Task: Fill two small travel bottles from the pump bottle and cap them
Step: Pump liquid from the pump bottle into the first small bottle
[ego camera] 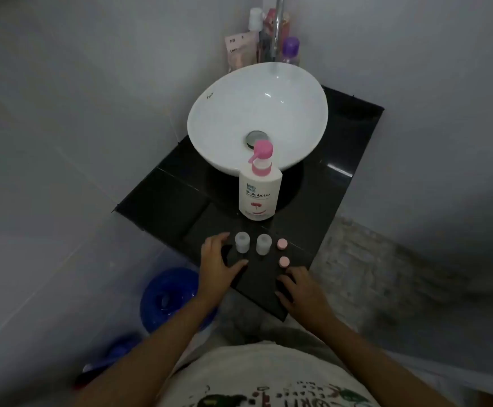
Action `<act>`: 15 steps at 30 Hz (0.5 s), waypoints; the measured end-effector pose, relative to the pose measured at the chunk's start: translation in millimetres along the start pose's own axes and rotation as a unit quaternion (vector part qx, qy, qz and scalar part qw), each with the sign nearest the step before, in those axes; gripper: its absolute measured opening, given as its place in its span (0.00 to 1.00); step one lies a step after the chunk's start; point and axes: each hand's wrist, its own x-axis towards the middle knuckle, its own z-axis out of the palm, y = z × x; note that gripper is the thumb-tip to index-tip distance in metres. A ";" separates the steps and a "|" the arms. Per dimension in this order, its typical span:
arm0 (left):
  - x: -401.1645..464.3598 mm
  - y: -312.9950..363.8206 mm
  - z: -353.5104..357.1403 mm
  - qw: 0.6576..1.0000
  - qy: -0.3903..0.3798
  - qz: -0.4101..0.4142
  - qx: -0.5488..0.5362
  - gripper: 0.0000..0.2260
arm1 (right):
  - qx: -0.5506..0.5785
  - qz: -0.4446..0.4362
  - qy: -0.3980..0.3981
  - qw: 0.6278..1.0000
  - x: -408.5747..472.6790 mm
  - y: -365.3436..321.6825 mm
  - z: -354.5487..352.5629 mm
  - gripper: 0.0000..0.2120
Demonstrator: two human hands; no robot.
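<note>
a dark glossy desk [336, 160] juts from a pale corner wall, its near corner cut by the person's arms. on it sits a white round sink [233, 92] with a small word on its rim, too tiny to read fully; it starts "koss". the tap [277, 30] rises behind the sink and its top is cut off by the frame edge. around the tap's base is a cluster of toiletries [248, 42], blurred; a purple-capped one [290, 48] and a pale packet with unreadable writing can be made out. on the floor to the left is a blue bucket [166, 298], partly hidden by the left forearm. the shirt at the bottom has printed letters, cut off and unreadable.

the pump bottle [259, 195] stands upright on the desk just in front of the sink, white with a pink pump, labelled "shokubutsu"; the smaller lines cannot be read. near the desk's front edge stand two small bottles, side by side and uncapped: the left small bottle [242, 242] and the right small bottle [263, 244]. just right of them lie two pink caps [282, 244], one nearer the person [284, 261].

the left hand [217, 264] rests open on the desk, fingers spread, just beside the left small bottle, holding nothing. the right hand [298, 284] lies flat and open on the desk just below the nearer cap, empty.
</note>
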 end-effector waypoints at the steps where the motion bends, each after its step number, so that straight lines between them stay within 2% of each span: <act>1: 5.4 2.3 0.9 1.000 -0.014 -0.001 -0.005 0.31 | 0.003 0.003 0.000 1.000 0.6 0.4 1.8 0.14; 3: 12.6 8.5 1.1 0.999 -0.034 -0.013 0.000 0.28 | -0.002 0.008 0.001 1.000 0.5 0.0 0.9 0.15; 8: 19.2 12.1 1.3 0.999 -0.044 -0.020 0.001 0.13 | -0.017 0.017 0.009 1.000 0.4 -1.0 0.3 0.15; 11: 21.6 14.3 -1.3 0.998 -0.044 -0.043 -0.029 0.11 | -0.009 0.018 0.005 1.000 0.8 -0.9 0.3 0.15; 15: 23.3 27.8 -13.4 0.994 -0.016 -0.057 -0.088 0.14 | 0.021 -0.008 0.008 1.000 2.5 -6.1 -15.9 0.10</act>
